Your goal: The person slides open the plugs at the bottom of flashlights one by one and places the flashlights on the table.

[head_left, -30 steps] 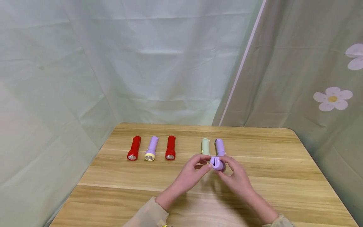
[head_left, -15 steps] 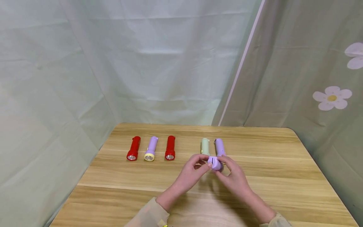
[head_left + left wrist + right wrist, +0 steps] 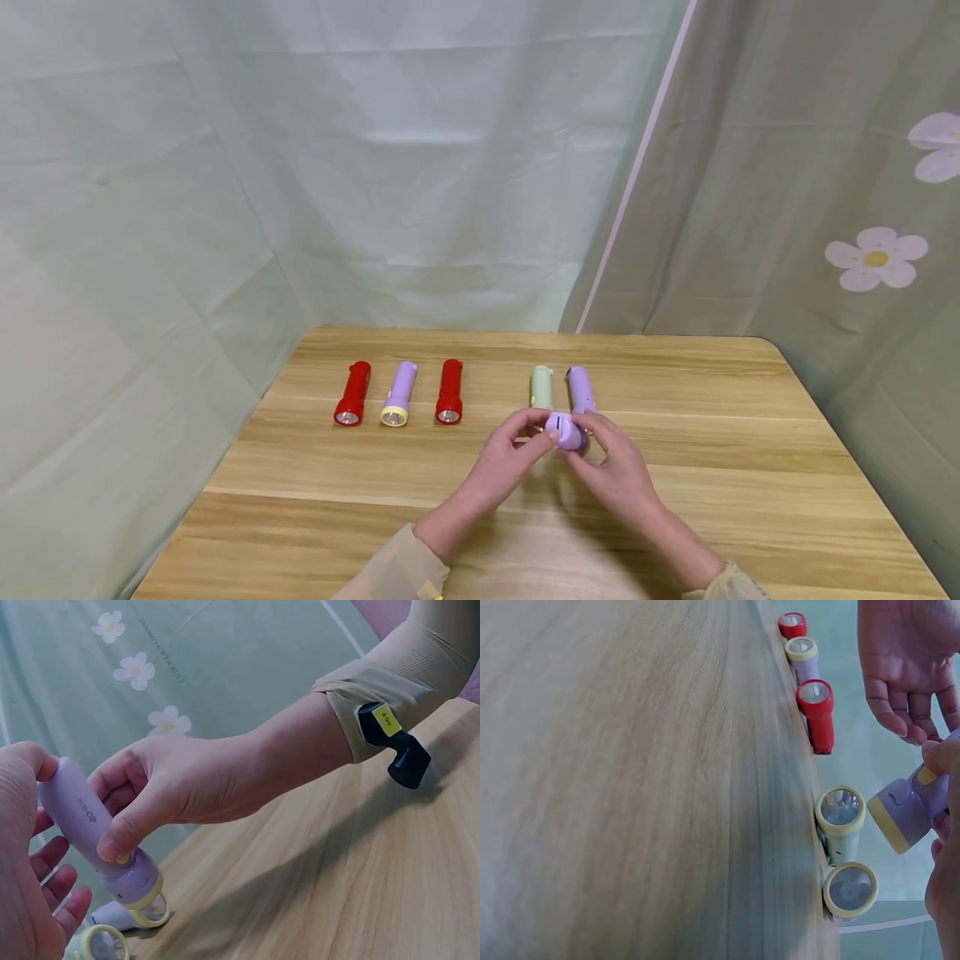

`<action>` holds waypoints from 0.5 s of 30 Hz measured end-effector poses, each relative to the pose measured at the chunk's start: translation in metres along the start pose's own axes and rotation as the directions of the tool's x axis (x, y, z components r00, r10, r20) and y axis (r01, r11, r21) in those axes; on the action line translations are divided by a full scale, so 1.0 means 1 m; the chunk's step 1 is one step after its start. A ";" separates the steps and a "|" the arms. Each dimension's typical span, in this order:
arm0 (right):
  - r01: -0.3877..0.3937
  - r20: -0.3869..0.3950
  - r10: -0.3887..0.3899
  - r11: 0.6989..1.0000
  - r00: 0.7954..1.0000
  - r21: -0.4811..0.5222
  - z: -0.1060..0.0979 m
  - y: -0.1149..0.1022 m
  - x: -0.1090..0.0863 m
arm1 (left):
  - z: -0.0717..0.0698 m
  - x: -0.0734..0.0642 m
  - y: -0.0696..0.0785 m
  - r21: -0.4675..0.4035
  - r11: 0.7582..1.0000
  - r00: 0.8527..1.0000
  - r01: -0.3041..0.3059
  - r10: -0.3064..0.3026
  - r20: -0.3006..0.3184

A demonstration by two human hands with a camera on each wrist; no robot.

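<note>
Held flashlight, head view: purple flashlight (image 3: 566, 432), between the left hand (image 3: 504, 461) and the right hand (image 3: 619, 463), above the table (image 3: 300, 525); slotted tail turned up and toward the left hand, lens end mostly hidden.
Left hand, head view: thumb and forefinger narrow, pinching the tail.
Right hand, head view: fingers and thumb set about the barrel, on the side away from the left hand.
Right pair, head view: pale green flashlight (image 3: 542, 389) and second purple flashlight (image 3: 580, 388) lie side by side just beyond the hands.
Left row, head view: outer red flashlight (image 3: 353, 395), yellow-rimmed flashlight (image 3: 400, 392) and inner red flashlight (image 3: 450, 392), spaced apart, lenses toward the person.
Long axis, left wrist view: slanted, tail high by the left thumb, lens end low.
Nearer hand, left wrist view: right hand nearer the lens end, its thumb tip at the yellow switch (image 3: 124, 859); left hand nearer the tail, its lower fingers loosely bent.
Lens end, right wrist view: yellow rim (image 3: 887, 825) points down, apart from the flashlights lying on the table.
Tail, right wrist view: out of frame; left hand's pinch cannot be confirmed here.
</note>
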State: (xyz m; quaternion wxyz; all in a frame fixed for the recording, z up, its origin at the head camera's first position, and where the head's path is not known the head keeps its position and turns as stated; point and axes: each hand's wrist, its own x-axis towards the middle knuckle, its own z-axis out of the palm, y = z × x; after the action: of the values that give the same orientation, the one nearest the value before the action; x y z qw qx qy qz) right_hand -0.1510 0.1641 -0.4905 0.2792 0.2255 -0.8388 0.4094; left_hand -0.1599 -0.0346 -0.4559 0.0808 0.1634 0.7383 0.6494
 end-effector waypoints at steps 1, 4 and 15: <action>0.000 0.001 0.000 1.000 1.000 0.002 0.000 0.000 0.000 | 0.000 0.000 0.000 -0.007 1.000 1.000 0.002 -0.002 0.000; -0.004 0.002 0.004 1.000 1.000 0.013 0.001 0.001 -0.001 | 0.001 0.000 -0.001 -0.027 1.000 1.000 0.012 -0.012 -0.005; 0.009 -0.015 -0.008 1.000 1.000 0.029 0.003 0.003 -0.003 | 0.003 -0.001 -0.004 -0.083 0.996 1.000 0.015 -0.016 -0.003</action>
State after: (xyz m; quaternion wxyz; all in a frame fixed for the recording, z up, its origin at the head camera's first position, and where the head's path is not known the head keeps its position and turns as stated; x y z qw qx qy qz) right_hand -0.1520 0.1637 -0.4958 0.2841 0.2299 -0.8296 0.4221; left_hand -0.1583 -0.0320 -0.4600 0.0911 0.1529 0.7122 0.6790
